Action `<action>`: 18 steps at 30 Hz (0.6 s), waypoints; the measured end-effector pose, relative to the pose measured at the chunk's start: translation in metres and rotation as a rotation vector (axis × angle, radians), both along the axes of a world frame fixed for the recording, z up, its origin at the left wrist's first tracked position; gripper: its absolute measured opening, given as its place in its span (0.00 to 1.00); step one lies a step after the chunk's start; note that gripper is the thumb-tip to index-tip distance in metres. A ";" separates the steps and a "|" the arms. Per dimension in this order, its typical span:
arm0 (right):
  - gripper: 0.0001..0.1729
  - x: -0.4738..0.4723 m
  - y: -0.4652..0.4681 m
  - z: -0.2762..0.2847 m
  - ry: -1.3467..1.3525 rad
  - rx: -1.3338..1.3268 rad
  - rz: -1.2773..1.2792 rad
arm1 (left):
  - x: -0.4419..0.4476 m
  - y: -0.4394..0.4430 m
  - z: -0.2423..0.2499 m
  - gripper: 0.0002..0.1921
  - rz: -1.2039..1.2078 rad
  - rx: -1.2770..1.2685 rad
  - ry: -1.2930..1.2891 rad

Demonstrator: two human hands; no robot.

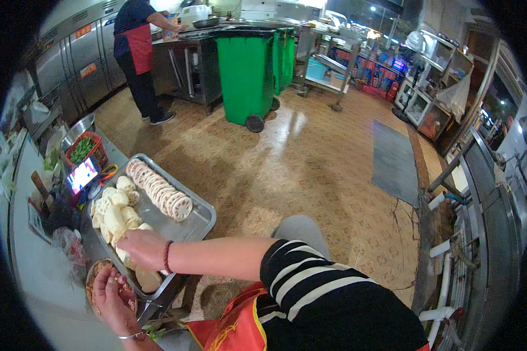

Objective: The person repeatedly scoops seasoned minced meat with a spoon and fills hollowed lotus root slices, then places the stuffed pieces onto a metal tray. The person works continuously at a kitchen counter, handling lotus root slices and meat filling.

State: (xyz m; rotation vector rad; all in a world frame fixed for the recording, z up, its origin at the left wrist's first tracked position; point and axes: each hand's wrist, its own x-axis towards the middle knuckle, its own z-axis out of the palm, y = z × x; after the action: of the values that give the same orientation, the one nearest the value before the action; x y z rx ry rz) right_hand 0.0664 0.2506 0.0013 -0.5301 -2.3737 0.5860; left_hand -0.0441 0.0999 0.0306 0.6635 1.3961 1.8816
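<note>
A rectangular metal tray [202,221] stands before me at the left. Along its far side lies a neat overlapping row of lotus root slices [160,191]. Peeled lotus root pieces [114,217] are heaped along its near side. My right hand [142,250], with a red cord at the wrist, reaches down over the near end of that heap; its fingertips are hidden. My left hand [110,296], with a silver bangle, is half curled over a bowl of minced filling [92,281], fingers apart and no object visible in it.
Behind the tray are a lit phone [83,175], orange-handled scissors [110,171], a red basket of greens [85,149] and a metal bowl [78,129]. Green wheeled bins [246,74] stand across the tiled floor. Another person [134,52] works at a far counter.
</note>
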 end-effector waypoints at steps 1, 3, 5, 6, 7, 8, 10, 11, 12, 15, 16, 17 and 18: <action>0.06 -0.001 0.000 -0.003 -0.012 0.092 0.002 | -0.002 0.003 -0.004 0.13 -0.013 0.030 -0.034; 0.06 -0.001 -0.003 -0.009 0.008 0.158 0.031 | -0.007 0.006 -0.010 0.13 -0.030 0.035 -0.034; 0.06 -0.004 -0.009 -0.014 0.034 0.179 0.019 | -0.011 0.006 -0.009 0.12 -0.050 -0.010 0.037; 0.06 -0.006 -0.010 -0.014 0.042 0.167 -0.011 | -0.009 0.004 -0.007 0.13 -0.046 -0.029 0.035; 0.06 -0.006 -0.011 -0.014 0.069 0.159 -0.052 | -0.008 0.005 -0.005 0.13 -0.009 -0.067 0.034; 0.07 -0.006 -0.010 -0.012 0.104 0.148 -0.058 | -0.005 0.005 -0.002 0.13 0.022 -0.105 0.034; 0.05 -0.006 -0.010 -0.004 0.091 0.165 -0.065 | -0.006 0.007 0.010 0.15 -0.130 -0.232 0.080; 0.06 -0.005 -0.011 0.001 0.103 0.127 -0.069 | -0.003 0.009 0.011 0.18 -0.125 -0.214 0.093; 0.06 -0.004 -0.015 0.006 0.270 0.156 -0.106 | 0.000 0.007 0.010 0.22 -0.116 -0.196 0.104; 0.07 -0.002 -0.031 0.022 0.454 0.313 -0.132 | 0.001 0.007 0.005 0.17 -0.133 -0.085 -0.027; 0.06 -0.001 -0.037 0.027 0.432 0.337 -0.082 | 0.000 0.011 0.001 0.18 -0.171 -0.045 -0.033; 0.06 -0.001 -0.042 0.031 0.492 0.393 -0.047 | -0.003 0.015 -0.003 0.18 -0.206 -0.005 -0.039; 0.06 0.001 -0.046 0.033 0.506 0.331 -0.034 | -0.005 0.018 -0.008 0.19 -0.239 0.035 -0.047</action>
State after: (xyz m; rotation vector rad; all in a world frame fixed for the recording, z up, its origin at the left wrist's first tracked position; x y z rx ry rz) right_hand 0.0670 0.2044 0.0347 -0.2368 -1.9186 0.2599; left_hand -0.0488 0.1179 0.0229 0.7630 1.1990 1.7245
